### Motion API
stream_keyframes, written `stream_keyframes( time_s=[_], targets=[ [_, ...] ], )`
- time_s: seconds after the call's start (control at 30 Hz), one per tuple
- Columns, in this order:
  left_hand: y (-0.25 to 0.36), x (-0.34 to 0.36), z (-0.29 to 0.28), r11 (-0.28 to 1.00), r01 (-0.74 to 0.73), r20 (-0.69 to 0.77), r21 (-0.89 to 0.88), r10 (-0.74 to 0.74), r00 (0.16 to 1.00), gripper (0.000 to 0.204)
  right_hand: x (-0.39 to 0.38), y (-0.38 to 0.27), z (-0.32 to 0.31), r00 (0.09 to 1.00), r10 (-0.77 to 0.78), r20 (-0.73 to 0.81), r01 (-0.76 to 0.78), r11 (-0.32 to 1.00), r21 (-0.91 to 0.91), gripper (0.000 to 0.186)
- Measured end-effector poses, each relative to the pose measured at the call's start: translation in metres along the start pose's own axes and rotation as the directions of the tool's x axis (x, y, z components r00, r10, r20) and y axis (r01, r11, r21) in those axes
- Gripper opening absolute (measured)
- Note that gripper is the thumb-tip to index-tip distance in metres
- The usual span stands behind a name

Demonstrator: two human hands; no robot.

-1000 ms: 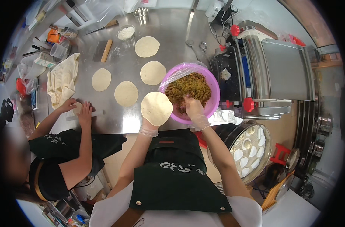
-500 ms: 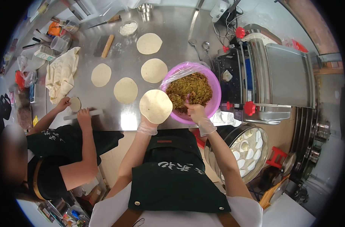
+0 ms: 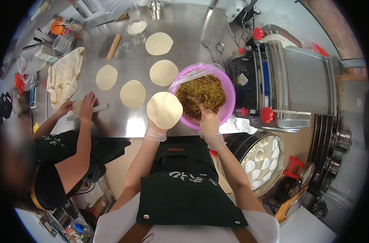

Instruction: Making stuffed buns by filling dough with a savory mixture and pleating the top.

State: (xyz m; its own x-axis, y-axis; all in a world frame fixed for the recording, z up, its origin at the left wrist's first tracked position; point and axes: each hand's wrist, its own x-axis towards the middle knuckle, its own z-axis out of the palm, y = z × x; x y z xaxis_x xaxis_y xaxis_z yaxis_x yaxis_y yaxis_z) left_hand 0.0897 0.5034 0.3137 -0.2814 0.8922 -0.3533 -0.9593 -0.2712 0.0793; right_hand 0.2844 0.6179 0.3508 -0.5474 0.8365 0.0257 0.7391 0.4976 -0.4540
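Note:
My left hand (image 3: 156, 130), in a clear glove, holds a round flat dough wrapper (image 3: 164, 109) spread on its palm above the steel table's front edge. My right hand (image 3: 208, 119), also gloved, grips a utensil (image 3: 194, 101) that digs into the brown-green filling (image 3: 200, 95) in a pink bowl (image 3: 229, 87) just right of the wrapper.
Several more dough rounds (image 3: 132, 93) lie on the steel table (image 3: 128, 52). A person at my left rolls dough with a pin (image 3: 87, 111). A dough machine (image 3: 289, 81) stands at the right, a steamer tray of dumplings (image 3: 259, 160) below it. A cloth (image 3: 63, 75) and containers sit far left.
My right hand has stayed at the bowl's near rim, working the utensil in the filling. The wrapper on my left palm has barely moved. The person at left keeps rolling.

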Motion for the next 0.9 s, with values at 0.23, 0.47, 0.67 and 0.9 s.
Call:
stream_keyframes(
  time_s=[0.23, 0.47, 0.67, 0.9],
  targets=[
    [-0.007, -0.010, 0.010, 0.999, 0.019, -0.042, 0.029, -0.017, 0.999, 0.055, 0.017, 0.010, -0.033, 0.983, -0.151, 0.105, 0.173, 0.953, -0.250, 0.039],
    [-0.011, -0.010, 0.012, 1.000, 0.015, -0.099, -0.022, -0.017, 0.995, 0.052, 0.029, 0.030, -0.013, 0.902, -0.133, 0.410, 0.228, 0.954, -0.193, 0.036],
    [-0.010, -0.009, 0.017, 1.000, 0.016, -0.129, -0.021, -0.018, 0.992, 0.045, 0.056, 0.057, -0.017, 0.551, 0.182, 0.815, -0.580, 0.786, 0.216, 0.037],
    [0.000, 0.004, 0.025, 0.999, -0.026, -0.045, 0.022, 0.027, 0.999, 0.053, 0.044, 0.030, -0.066, 0.507, 0.233, 0.830, -0.822, 0.420, 0.384, 0.038]
  ],
)
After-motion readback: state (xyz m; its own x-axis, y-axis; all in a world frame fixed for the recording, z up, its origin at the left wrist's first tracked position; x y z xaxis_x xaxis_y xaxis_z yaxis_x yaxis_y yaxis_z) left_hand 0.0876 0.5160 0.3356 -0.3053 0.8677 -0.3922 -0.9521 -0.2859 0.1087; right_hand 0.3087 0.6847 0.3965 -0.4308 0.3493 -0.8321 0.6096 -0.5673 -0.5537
